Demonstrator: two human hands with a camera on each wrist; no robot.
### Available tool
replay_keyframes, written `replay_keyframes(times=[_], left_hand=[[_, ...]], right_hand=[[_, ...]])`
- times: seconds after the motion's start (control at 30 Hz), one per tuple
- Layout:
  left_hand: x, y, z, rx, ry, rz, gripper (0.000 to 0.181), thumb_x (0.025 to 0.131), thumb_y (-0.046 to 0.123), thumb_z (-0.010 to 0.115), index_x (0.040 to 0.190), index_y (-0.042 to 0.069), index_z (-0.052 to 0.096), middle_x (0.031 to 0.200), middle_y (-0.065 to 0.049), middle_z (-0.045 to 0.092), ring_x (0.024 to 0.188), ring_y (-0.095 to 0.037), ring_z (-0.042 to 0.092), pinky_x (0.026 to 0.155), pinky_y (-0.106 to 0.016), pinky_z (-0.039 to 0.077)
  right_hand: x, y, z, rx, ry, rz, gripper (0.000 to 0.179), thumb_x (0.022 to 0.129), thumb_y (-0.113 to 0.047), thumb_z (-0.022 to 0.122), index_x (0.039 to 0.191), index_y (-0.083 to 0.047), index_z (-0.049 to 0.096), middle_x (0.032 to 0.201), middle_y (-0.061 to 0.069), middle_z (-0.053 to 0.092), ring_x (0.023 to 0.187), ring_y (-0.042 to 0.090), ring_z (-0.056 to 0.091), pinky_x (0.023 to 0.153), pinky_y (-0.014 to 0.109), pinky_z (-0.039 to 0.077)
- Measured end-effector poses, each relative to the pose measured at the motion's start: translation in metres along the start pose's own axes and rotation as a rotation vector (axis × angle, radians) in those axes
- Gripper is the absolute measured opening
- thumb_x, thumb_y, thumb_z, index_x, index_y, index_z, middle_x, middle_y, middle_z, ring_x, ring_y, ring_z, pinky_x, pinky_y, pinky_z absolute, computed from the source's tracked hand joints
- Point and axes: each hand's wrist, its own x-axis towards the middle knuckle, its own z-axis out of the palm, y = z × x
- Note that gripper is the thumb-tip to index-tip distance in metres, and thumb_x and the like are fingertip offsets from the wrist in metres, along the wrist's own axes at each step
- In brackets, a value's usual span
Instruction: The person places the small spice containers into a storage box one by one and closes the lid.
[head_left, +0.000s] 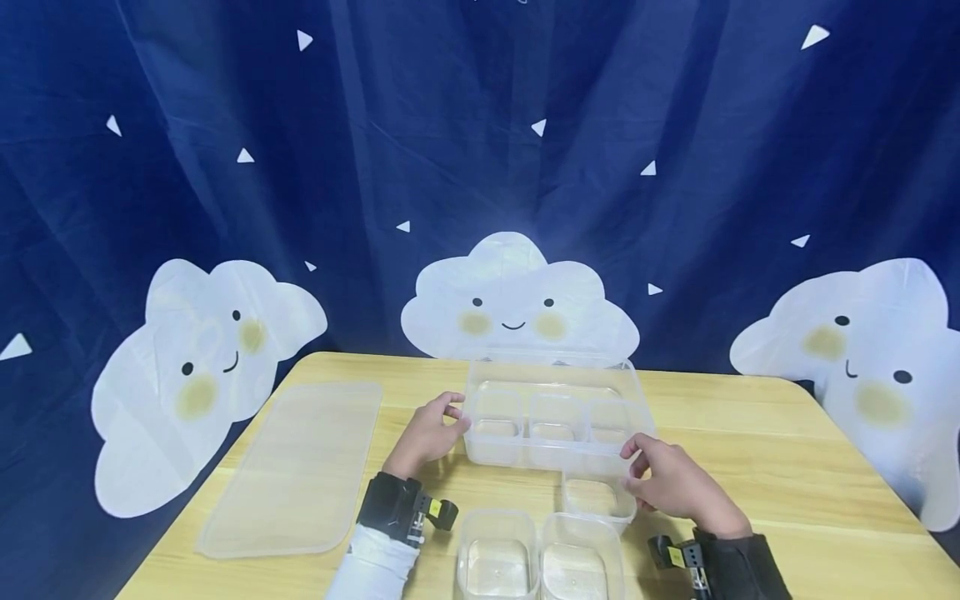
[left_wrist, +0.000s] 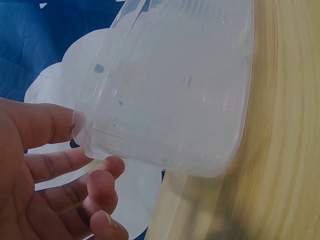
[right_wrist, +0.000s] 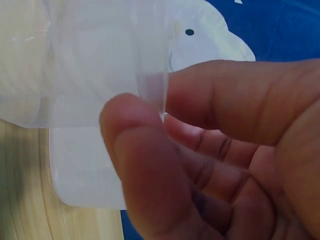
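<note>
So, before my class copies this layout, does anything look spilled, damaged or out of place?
Nothing stands out. The lid lies flat on the table, the box holds three tubs in a row, and three more tubs are in front of it. No spill or crack is visible.

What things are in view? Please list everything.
Table: 1, light wood, centre
Curtain: 1, blue, behind table
Clouds: 3, white, curtain
Triangles: several, white, curtain
Big box: 1, clear, table, far
Small boxes: 3, clear, inside big box
Single box: 1, clear, nearer than big box
Front boxes: 2, clear, table, near
Lid: 1, whitish, table's left
Straps: 2, black, wrists
Cameras: 2, black, on straps
Sleeve: 1, white, left arm
Left hand: 1, bare, at big box
Right hand: 1, bare, at single box
</note>
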Motion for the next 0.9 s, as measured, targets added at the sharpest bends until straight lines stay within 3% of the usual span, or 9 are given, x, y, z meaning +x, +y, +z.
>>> replay_keyframes(times=[0.43, 0.9], left_hand=[[0.0014, -0.0036, 0.0005, 0.009, -0.006, 0.007, 0.044, 0.094, 0.022, 0.062, 0.134, 0.006, 0.052, 0.114, -0.011, 0.063, 0.091, -0.024, 0.059, 0.086, -0.048, 0.049], [-0.0002, 0.0004, 0.0003, -0.003, 0.000, 0.014, 0.044, 0.094, 0.017, 0.061, 0.135, 0.003, 0.051, 0.115, -0.012, 0.064, 0.087, -0.021, 0.059, 0.085, -0.047, 0.049]], right_hand=[[0.0021, -0.0019, 0.0010, -0.025, 0.040, 0.027, 0.026, 0.081, 0.005, 0.067, 0.105, 0.004, 0.057, 0.073, 0.004, 0.055, 0.052, 0.018, 0.058, 0.047, 0.030, 0.047], [0.0008, 0.0016, -0.0017, -0.007, 0.036, -0.028, 0.027, 0.081, 0.005, 0.064, 0.107, 0.005, 0.057, 0.072, 0.003, 0.056, 0.050, 0.017, 0.058, 0.045, 0.029, 0.046]])
